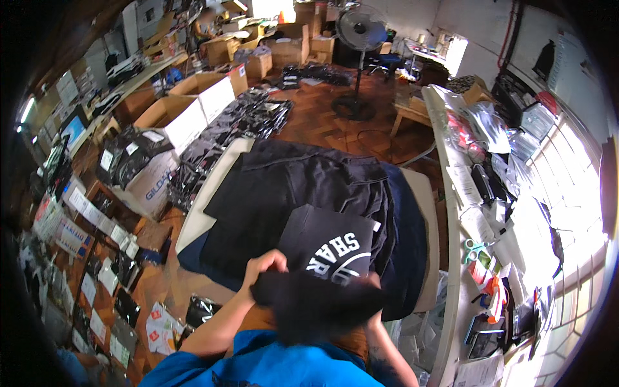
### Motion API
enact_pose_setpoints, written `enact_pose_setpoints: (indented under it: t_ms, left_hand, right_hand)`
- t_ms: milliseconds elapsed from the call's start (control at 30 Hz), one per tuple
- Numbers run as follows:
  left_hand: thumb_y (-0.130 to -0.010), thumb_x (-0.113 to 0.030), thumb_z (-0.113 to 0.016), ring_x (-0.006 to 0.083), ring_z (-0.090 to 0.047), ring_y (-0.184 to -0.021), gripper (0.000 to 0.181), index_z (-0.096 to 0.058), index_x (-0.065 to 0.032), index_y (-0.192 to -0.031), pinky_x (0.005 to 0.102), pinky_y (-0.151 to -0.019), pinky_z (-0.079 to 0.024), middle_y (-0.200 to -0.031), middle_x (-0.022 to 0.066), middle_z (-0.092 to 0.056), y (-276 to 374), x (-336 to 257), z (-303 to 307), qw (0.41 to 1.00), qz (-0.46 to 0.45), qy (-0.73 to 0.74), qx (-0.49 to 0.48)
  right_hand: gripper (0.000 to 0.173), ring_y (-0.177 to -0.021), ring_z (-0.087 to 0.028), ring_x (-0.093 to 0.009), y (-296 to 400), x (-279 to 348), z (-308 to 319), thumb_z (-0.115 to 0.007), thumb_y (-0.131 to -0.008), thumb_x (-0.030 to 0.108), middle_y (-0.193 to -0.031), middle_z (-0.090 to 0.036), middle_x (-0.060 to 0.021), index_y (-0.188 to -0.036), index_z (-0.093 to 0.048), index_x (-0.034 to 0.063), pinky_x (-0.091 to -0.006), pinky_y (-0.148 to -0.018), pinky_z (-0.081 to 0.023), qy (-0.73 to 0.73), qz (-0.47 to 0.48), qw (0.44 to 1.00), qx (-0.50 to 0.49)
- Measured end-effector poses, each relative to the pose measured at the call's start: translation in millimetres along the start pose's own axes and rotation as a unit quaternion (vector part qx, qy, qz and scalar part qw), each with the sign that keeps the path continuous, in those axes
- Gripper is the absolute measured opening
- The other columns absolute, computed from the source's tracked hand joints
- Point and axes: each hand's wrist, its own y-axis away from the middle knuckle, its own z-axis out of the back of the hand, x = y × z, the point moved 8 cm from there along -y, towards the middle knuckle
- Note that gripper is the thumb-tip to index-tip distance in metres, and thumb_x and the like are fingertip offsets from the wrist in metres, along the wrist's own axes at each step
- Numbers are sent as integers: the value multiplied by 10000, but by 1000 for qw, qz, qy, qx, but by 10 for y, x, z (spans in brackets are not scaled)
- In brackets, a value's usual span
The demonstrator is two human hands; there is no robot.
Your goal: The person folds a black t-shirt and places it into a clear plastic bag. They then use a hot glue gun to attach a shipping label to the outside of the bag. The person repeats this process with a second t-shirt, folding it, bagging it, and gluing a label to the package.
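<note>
Both my hands hold up a piece of black cloth [319,305], blurred in front of my blue shirt. My left hand [265,266] grips its left edge with curled fingers. At its right edge is my right hand [374,295], partly covered by the cloth. Just beyond lies a folded black fabric piece [333,225] with white printed lettering; whether it joins the raised cloth I cannot tell. It rests on spread black garments [251,213], with navy fabric [411,242] beneath them. All of this lies on a padded, cream-covered board [428,208].
Along the right runs a white table [447,300] with scissors [475,250], a phone [486,344] and papers. Black plastic-wrapped packages [251,116] and open cardboard boxes [167,113] are at the left. A pedestal fan [360,31] stands ahead. A person [205,29] sits far back.
</note>
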Motion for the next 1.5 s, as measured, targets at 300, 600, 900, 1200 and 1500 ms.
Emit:
enact_pose_setpoints:
  t_ms: [300, 600, 900, 1200, 1500]
  left_hand:
    - [-715, -471, -825, 301, -667, -946, 802, -484, 33, -1237, 339, -846, -504, -1059, 197, -672, -266, -63, -51, 972, 189, -113, -81]
    - [-745, -391, -780, 410, -426, -1276, 802, -391, -31, -1347, 494, -1029, -346, -1411, 246, -367, -873, -1296, -168, 881, -228, -403, -98]
    - [-611, -850, -620, 362, -384, -1325, 1165, -399, -36, -1416, 489, -1095, -319, -1425, 197, -394, -1565, -57, -865, 819, -90, -513, 240]
    - [-675, -855, -561, 364, -605, -1121, 1004, -589, -21, -1234, 450, -979, -461, -1143, 239, -646, -1735, -50, -735, 833, 62, -476, 275]
    - [-781, -687, -626, 356, -637, -1029, 775, -682, 50, -1014, 401, -878, -494, -1073, 250, -662, -1972, 223, -756, 812, 45, -406, 417]
  right_hand:
    - [689, -1291, -395, -419, -427, 1128, -414, -802, -740, 319, -1401, -413, -228, -1317, -512, 81, -534, -1074, -296, 530, 178, 822, -110]
    - [636, -1380, -257, -520, -488, 496, -868, -465, -893, 661, -1478, -380, -229, -1369, -552, 249, -623, -1127, -176, 554, 138, 815, 98]
    - [330, -1262, -499, -333, -44, 1445, -139, -637, -819, 68, -1306, -560, -175, -1145, -652, 15, -484, -1092, -357, 452, 142, 880, 40]
    - [329, -1065, -617, -236, 2573, 2893, 3718, -546, -983, 212, -1129, -661, -153, -1229, -606, 3, -332, -876, -490, 716, -90, 584, -372]
    - [276, -934, -638, -198, 4090, 2195, 5339, -636, -899, 189, -1013, -690, -122, -1108, -664, 11, -304, -800, -501, 607, -294, 587, -449]
